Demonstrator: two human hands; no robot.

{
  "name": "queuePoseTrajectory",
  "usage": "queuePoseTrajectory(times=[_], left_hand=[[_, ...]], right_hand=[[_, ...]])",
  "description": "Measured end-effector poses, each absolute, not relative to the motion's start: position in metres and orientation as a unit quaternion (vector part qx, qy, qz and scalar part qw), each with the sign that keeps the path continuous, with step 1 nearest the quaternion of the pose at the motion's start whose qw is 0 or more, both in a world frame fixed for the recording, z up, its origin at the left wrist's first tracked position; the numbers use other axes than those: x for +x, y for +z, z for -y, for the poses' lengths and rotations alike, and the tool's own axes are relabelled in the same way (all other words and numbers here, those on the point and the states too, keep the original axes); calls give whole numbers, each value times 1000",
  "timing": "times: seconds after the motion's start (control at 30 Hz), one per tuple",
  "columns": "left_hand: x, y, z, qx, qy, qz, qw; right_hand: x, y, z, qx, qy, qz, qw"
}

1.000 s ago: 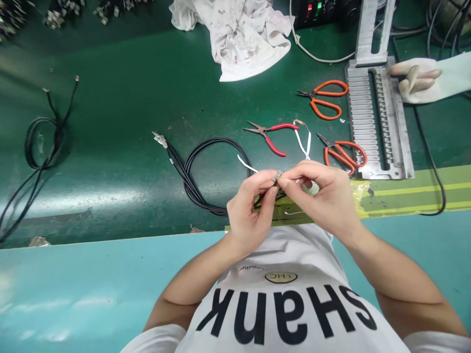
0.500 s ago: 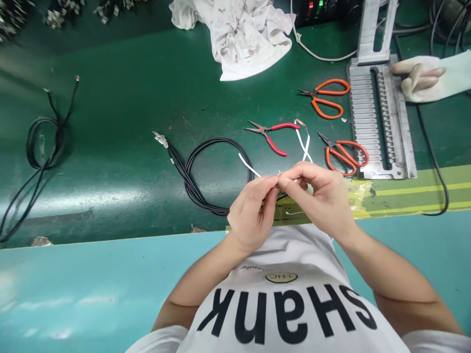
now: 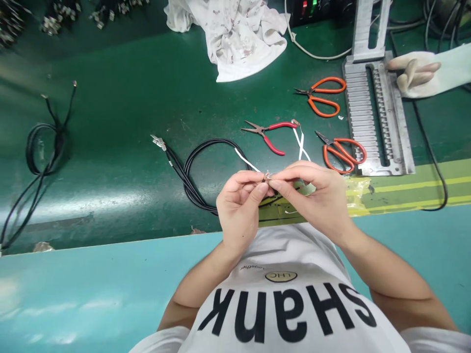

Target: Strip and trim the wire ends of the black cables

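Note:
My left hand (image 3: 239, 208) and my right hand (image 3: 312, 196) meet fingertip to fingertip just above the bench's front edge. Both pinch a small metal terminal (image 3: 267, 175) on the end of a black cable (image 3: 198, 166). That cable coils on the green mat to the left of my hands, and its far end carries metal terminals (image 3: 159, 141). White wire strips (image 3: 301, 142) lie just behind my right hand.
Red-handled pliers (image 3: 270, 135) and two orange scissors (image 3: 324, 95) (image 3: 342, 152) lie behind my hands. A metal slotted fixture (image 3: 375, 113) stands at the right, with another person's gloved hand (image 3: 415, 73) beside it. A white cloth (image 3: 239, 34) lies at the back, another black cable (image 3: 40, 147) far left.
Both hands have shifted slightly left, keeping their pinch on the terminal. The view has tilted a little.

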State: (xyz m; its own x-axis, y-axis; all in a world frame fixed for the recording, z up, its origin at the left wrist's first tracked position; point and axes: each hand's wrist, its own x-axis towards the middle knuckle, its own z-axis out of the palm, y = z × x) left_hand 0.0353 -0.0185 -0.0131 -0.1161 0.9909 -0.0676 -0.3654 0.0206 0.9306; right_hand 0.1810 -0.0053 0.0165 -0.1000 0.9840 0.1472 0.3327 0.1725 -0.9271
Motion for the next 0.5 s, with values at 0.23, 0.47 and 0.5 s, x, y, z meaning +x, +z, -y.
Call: queuePoseTrajectory(times=[0.23, 0.47, 0.5], left_hand=[[37, -10, 18, 327, 606, -446, 572], [37, -7, 18, 306, 591, -450, 596], [37, -6, 18, 304, 590, -444, 602]], right_hand=[[179, 14, 7, -516, 346, 646, 443], [173, 11, 5, -498, 371, 629, 468], [172, 10, 4, -495, 377, 624, 474]])
